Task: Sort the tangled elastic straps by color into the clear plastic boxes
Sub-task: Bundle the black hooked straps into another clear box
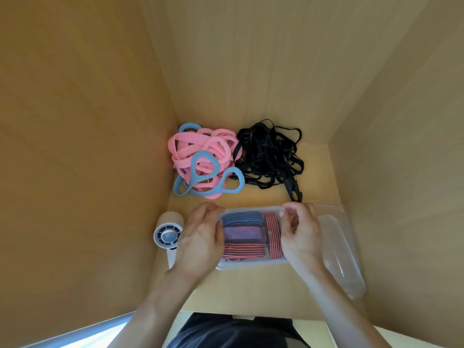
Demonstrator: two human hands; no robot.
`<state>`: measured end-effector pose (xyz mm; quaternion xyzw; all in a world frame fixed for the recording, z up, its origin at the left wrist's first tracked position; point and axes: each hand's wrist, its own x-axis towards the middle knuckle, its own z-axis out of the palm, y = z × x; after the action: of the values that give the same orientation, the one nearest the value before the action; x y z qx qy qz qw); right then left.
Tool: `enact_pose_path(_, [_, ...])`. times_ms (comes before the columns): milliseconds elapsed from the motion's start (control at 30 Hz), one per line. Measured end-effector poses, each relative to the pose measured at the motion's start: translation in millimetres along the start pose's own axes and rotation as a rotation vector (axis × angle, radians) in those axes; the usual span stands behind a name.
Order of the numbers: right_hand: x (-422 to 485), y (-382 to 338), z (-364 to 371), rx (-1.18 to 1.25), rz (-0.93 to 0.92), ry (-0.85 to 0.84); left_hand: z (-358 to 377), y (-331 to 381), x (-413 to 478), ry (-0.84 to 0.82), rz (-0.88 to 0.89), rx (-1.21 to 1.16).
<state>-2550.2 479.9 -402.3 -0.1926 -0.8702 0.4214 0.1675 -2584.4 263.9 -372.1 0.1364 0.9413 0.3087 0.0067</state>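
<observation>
While the left hand (pixel 200 234) curls around the left wall of the clear box (pixel 251 263), the right hand (pixel 301 232) pinches its far right rim. Folded striped straps (pixel 244 233) fill it in flat rows. Tangled pink and blue straps (pixel 203 159) and thin black straps (pixel 268 156) lie beyond, touching each other. A second clear box (pixel 344 259) sits just right on the wooden bench (pixel 251 290), and a white fan (pixel 168 234) sits left.

arms: bare, no sleeves | clothing (pixel 233 332): dark navy

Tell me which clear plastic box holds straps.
The clear plastic box held between the left hand and right hand, packed with folded striped straps; the other clear box, at its right, looks empty.
</observation>
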Motion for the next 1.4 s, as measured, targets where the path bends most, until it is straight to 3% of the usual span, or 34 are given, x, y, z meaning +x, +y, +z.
enact_pose_path(200, [1, -1, -1, 0.017, 0.001, -0.015, 19, 24, -10, -0.215, -0.007, 0.182])
enact_pose_path(467, [7, -3, -3, -0.012, 0.045, -0.075, 28, 15, -4, -0.177, 0.063, 0.213])
enact_pose_path(567, [3, -4, -3, -0.047, -0.023, -0.065, 28, 14, -2, -0.187, 0.098, 0.251])
enact_pose_path(734, [3, -1, -6, -0.198, -0.287, -0.205, 28, 11, -1, -0.263, 0.152, 0.347])
enact_pose_path(934, [5, 1, -9, -0.120, -0.211, -0.405, 27, 13, -2, -0.256, 0.154, 0.364])
enact_pose_path(1067, [8, -3, -11, -0.288, -0.277, -0.523, 27, 15, -3, -0.234, 0.165, 0.350])
enact_pose_path(1234, [5, -13, -9, -0.624, -0.359, -0.504, 30, 14, -3, -0.215, 0.188, 0.391])
enact_pose_path(1401, [7, -12, -9, -0.581, -0.347, -0.564, 32, 13, -2, -0.231, 0.195, 0.378])
